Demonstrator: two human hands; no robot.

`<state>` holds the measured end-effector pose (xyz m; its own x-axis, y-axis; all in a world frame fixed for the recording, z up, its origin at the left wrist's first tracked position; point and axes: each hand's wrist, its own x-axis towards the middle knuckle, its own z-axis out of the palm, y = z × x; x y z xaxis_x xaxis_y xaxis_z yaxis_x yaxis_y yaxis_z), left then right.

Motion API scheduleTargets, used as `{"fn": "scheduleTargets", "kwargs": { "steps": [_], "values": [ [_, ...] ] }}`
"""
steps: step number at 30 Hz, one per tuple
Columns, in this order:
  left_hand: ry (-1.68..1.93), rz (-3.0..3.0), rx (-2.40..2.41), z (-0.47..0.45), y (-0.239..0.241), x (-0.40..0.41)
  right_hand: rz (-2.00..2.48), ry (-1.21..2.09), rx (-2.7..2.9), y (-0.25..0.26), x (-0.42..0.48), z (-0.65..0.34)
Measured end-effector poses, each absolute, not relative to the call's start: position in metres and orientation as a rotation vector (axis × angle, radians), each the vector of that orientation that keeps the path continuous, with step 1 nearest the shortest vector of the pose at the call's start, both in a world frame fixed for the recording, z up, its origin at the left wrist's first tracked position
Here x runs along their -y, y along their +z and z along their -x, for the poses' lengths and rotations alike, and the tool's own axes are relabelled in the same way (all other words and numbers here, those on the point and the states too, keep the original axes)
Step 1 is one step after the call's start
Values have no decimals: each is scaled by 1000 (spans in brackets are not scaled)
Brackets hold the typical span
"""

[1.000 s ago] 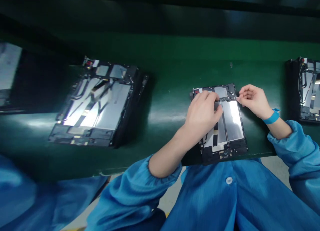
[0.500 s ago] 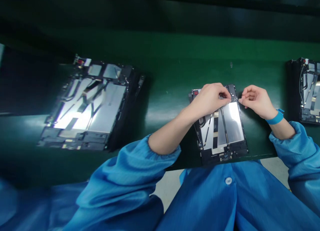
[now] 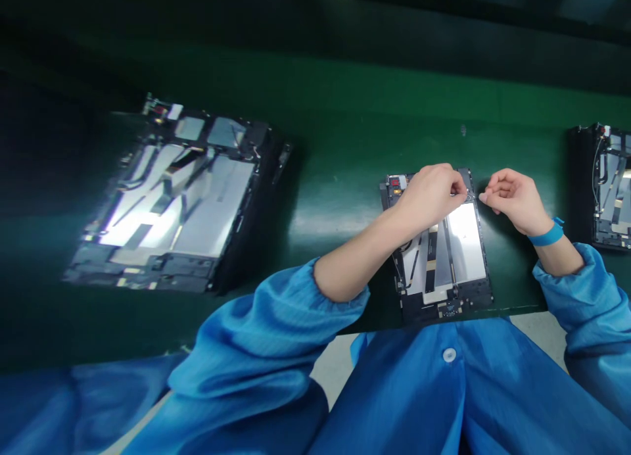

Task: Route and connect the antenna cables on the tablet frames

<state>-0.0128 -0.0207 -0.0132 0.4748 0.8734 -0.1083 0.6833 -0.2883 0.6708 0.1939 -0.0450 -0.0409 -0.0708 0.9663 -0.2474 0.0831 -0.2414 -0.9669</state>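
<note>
An opened tablet (image 3: 469, 244) lies at the front edge of the green bench, its silver inside, dark flat cables and black rims facing up. My left hand (image 3: 436, 189) reaches across its upper part, thumb and forefinger pinched together at the upper right corner. Whatever those fingertips hold is too small to make out. Just off the tablet's right edge is my right hand (image 3: 513, 198), a blue band around its wrist. Its thumb and forefinger are also pinched close to that corner, and I cannot make out anything between them. The left hand hides part of the tablet's top.
A stack of opened tablets (image 3: 211, 205) stands on the left of the green bench (image 3: 335, 172). Another stack of them (image 3: 608, 185) is at the far right edge. Part of a blue garment (image 3: 98, 402) shows at the lower left.
The view has shifted slightly, so the tablet and both hands appear a little further right. Both hands keep nearly the same pinched pose at the tablet's upper right corner.
</note>
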Motion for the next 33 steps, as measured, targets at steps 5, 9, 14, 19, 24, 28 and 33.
{"fn": "scheduleTargets", "kwargs": {
  "steps": [5, 9, 14, 19, 24, 28, 33],
  "values": [
    [477, -2034, -1208, 18, -14, 15, 1390, 1372, 1165, -40, 42, -194],
    [551, -2073, -1147, 17, -14, 16, 1307, 1284, 1243, -37, 38, -186],
    [460, -2138, -1237, 12, -17, 17, 1224, 1254, 1312, -39, 36, -174],
    [403, -2075, -1406, 13, -19, 19, 1340, 1295, 1428, -49, 34, -176],
    [402, -2085, -1394, 13, -18, 20, 1334, 1362, 1406, -50, 33, -178],
    [404, -2083, -1383, 14, -19, 20, 1326, 1398, 1386, -48, 33, -179],
    [428, -2104, -1375, 12, -25, 18, 1355, 1332, 1479, -44, 34, -175]
  ]
}}
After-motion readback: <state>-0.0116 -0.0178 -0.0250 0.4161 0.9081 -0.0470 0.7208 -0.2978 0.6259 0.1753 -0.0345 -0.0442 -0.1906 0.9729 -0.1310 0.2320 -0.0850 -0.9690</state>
